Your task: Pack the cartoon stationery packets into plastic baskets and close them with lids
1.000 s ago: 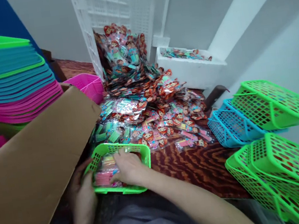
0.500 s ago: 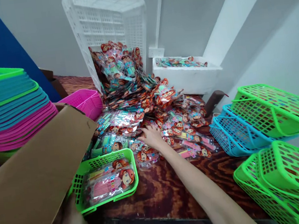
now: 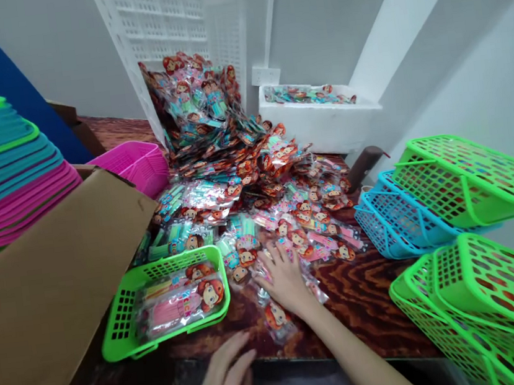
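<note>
My right hand (image 3: 285, 276) lies with its fingers spread on a few clear packets on the dark wood-grain table, palm down. One of these, a doll-printed packet (image 3: 276, 316) with a red-haired head, sticks out below the palm. At the table's front edge is my left hand (image 3: 226, 377), empty, fingers stretched out and a little apart. Left of both hands stands a green basket (image 3: 167, 339) holding several packets; a pink packet (image 3: 177, 308) is on top. Beyond my right hand spreads a large heap of similar packets (image 3: 230, 171), some with pink and some with green contents.
A brown cardboard box (image 3: 61, 279) takes up the left front, beside stacked baskets (image 3: 7, 185). At the back, a tipped white crate (image 3: 162, 29) spills packets near a white foam box (image 3: 318, 124). Filled green baskets (image 3: 508, 293) and a blue basket (image 3: 396, 219) stand at right.
My right hand has drawn back from the heap toward the front edge, with packets under it. My left hand has left the green basket's side and moved right.
</note>
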Motion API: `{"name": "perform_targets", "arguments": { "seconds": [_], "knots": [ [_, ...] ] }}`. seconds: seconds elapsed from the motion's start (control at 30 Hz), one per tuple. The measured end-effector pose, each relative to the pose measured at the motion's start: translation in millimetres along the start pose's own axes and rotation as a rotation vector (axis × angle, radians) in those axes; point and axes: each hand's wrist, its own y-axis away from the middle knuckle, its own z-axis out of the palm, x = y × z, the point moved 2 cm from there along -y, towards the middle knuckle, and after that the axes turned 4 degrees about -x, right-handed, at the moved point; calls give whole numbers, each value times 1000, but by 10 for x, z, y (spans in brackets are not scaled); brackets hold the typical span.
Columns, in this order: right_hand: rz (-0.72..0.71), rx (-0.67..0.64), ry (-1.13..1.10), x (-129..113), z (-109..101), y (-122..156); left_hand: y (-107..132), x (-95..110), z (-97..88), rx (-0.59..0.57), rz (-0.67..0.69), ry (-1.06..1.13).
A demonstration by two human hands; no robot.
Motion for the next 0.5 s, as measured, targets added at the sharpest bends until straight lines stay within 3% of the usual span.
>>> {"name": "perform_targets", "arguments": {
  "seconds": [0.1, 0.2, 0.27, 0.37, 0.5],
  "knots": [
    [4, -32, 3, 164, -95, 358, -346, 182, 320, -190, -30, 157],
    [47, -6, -63, 360, -290, 453, -617, 75, 578, -261, -143, 224],
    [145, 32, -113, 442, -418, 323, -756, -52, 733, -202, -228, 207],
    [296, 18, -189, 396, -481, -91, -930, -131, 966, -129, -301, 116],
    [332, -65, -312, 164, -350, -653, -1046, 30, 1149, -251, -224, 90]
  ]
}}
